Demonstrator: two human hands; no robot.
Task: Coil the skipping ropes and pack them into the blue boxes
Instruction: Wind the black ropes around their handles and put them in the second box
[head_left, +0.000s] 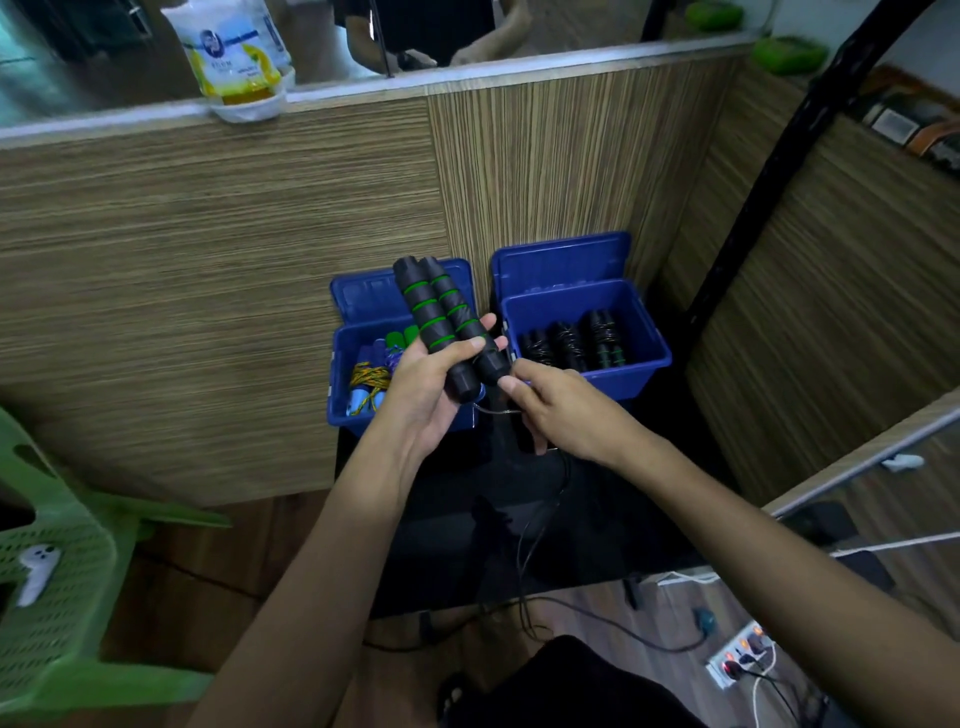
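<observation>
Two blue boxes sit side by side against a striped wood-grain partition (218, 270) in the head view, both with lids raised against it. The left blue box (343, 374) lies at about 10 o'clock from the hands and holds coloured ropes with blue and green handles; its near rim is partly hidden by the left hand. The right blue box (644, 338), at about 2 o'clock, holds a row of coiled black ropes (569, 340) that fill its floor, with a strip of bare wall showing above them. A narrow gap separates the two boxes, and they rest on a dark surface (467, 519) whose edges blur into shadow. A green plastic chair (62, 571) stands at 8 o'clock, well apart, with a white controller (36, 571) on its seat. A power strip (743, 654) lies on the floor at 5 o'clock.

The left hand (426, 384) is curled round the two black handles with green rings (441, 317), held together and tilted up toward 11 o'clock, over the left box's far side. The right hand (561, 410), just beside the handles' lower ends, pinches the thin black cord (540, 519) between thumb and fingers; the cord hangs down toward 6 o'clock and trails onto the floor.
</observation>
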